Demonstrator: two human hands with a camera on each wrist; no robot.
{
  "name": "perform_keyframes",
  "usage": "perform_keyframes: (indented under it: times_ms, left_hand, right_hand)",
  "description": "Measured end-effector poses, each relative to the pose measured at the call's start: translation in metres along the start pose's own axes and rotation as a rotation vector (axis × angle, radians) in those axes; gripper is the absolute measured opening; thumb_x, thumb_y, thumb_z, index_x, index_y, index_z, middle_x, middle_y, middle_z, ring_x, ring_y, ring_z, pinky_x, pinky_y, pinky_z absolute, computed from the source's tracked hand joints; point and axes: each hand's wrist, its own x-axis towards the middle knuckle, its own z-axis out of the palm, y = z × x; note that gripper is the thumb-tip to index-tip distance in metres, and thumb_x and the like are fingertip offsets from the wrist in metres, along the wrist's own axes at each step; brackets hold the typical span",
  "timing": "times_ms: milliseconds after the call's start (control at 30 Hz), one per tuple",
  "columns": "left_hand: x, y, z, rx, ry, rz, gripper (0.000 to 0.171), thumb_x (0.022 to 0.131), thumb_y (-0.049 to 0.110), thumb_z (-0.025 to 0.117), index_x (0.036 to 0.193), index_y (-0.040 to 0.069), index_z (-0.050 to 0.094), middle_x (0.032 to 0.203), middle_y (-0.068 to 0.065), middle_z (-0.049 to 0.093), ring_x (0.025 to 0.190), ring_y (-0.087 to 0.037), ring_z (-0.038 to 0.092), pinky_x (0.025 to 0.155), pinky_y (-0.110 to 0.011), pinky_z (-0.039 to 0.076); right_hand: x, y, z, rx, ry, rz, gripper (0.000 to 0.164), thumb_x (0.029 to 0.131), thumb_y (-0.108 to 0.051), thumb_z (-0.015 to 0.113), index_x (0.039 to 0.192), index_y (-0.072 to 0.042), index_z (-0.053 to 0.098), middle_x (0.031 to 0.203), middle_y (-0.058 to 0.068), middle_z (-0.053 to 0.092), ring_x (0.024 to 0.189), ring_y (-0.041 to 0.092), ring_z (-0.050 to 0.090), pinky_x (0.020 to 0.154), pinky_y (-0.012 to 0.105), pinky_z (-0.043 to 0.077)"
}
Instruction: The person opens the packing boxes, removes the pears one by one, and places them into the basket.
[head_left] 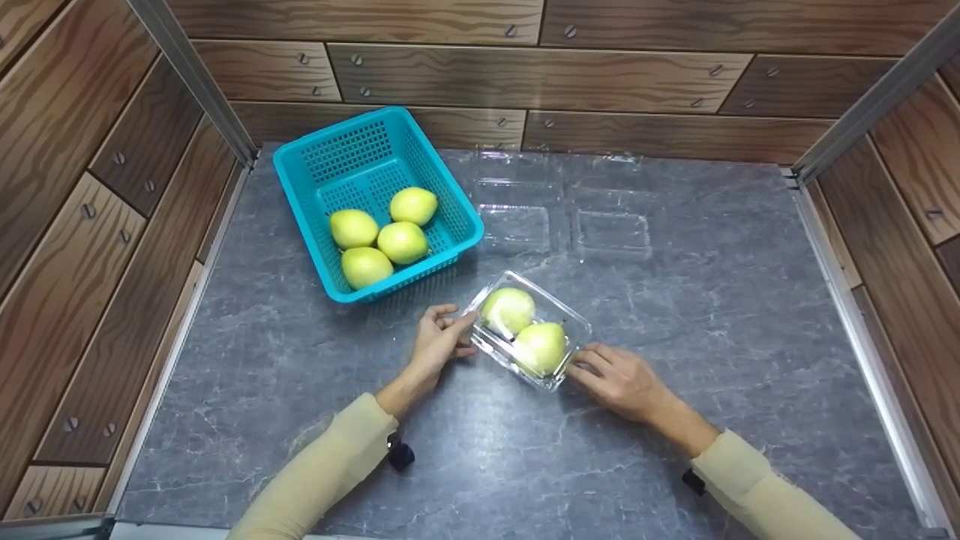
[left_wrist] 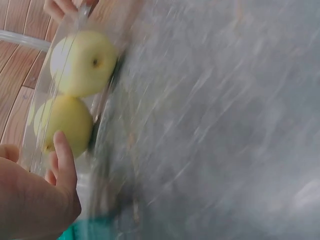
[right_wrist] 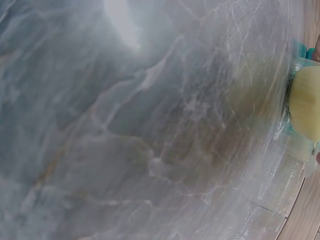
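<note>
A clear plastic clamshell box (head_left: 546, 309) sits between my two hands, its lid over two yellow-green pears (head_left: 508, 310) (head_left: 540, 348). My left hand (head_left: 435, 343) grips the box's left end, thumb along its upper edge and other fingers lower down. At the opposite corner, my right hand (head_left: 619, 381) pinches the box's edge between thumb and curled fingers. The left wrist view shows both pears through the clear wall, one left finger lying against it near a pear (left_wrist: 67, 122). Only part of the box, with a pear (right_wrist: 306, 102), appears at the right wrist view's edge.
A turquoise basket (head_left: 352, 176) with several pears (head_left: 403, 242) stands at the back left. Clear plastic containers (head_left: 514, 229) (head_left: 613, 231) lie open right of it. Wood-patterned panels (head_left: 540, 75) enclose the grey marbled table (head_left: 735, 300) at the back and sides.
</note>
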Motion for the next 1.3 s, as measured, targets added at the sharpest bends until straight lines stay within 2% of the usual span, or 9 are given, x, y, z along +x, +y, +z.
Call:
perform_keyframes:
  times_ms: [267,500,667,900,1300]
  left_hand:
    - [-0.014,-0.013,0.002,-0.094,0.023,-0.042,0.049,0.100,0.016,0.070,0.136,-0.005,0.044,0.098,-0.005,0.053,0.068,-0.011,0.063,0.065,-0.028,0.067]
    - [-0.027,-0.025,0.006,-0.210,-0.024,-0.030,0.047,0.096,0.000,0.063,0.136,-0.006,0.040,0.100,-0.006,0.057,0.072,-0.013,0.065,0.069,-0.029,0.067]
    - [-0.033,-0.034,0.010,-0.213,-0.057,-0.001,0.048,0.092,-0.006,0.063,0.135,-0.005,0.041,0.097,-0.005,0.061,0.077,-0.014,0.068,0.073,-0.029,0.067]
    - [-0.039,-0.045,0.017,-0.228,-0.081,0.016,0.051,0.091,-0.006,0.068,0.134,-0.005,0.041,0.100,-0.005,0.059,0.079,-0.012,0.070,0.077,-0.029,0.068]
    - [-0.042,-0.049,0.029,-0.312,-0.087,0.027,0.049,0.088,-0.010,0.067,0.128,-0.003,0.039,0.098,-0.006,0.058,0.079,-0.011,0.069,0.076,-0.029,0.067]
  right_hand:
    - [0.001,-0.001,0.000,0.012,0.004,-0.013,0.029,0.108,-0.015,0.049,0.101,-0.011,0.077,0.097,0.007,0.076,0.087,0.025,0.073,0.069,0.034,0.066]
    - [0.001,-0.001,-0.001,0.017,-0.010,-0.008,0.031,0.109,-0.014,0.047,0.101,-0.012,0.077,0.097,0.006,0.075,0.088,0.024,0.072,0.070,0.033,0.065]
    - [0.001,-0.001,-0.001,0.024,-0.009,-0.009,0.031,0.109,-0.014,0.047,0.102,-0.012,0.077,0.097,0.007,0.075,0.088,0.024,0.072,0.071,0.033,0.065]
    - [0.001,0.000,-0.001,0.030,-0.011,-0.014,0.029,0.108,-0.015,0.048,0.103,-0.011,0.077,0.097,0.007,0.075,0.088,0.024,0.071,0.071,0.033,0.065]
    - [0.001,0.001,-0.001,0.008,-0.008,-0.028,0.030,0.109,-0.014,0.048,0.103,-0.012,0.077,0.097,0.007,0.076,0.087,0.025,0.072,0.068,0.033,0.065]
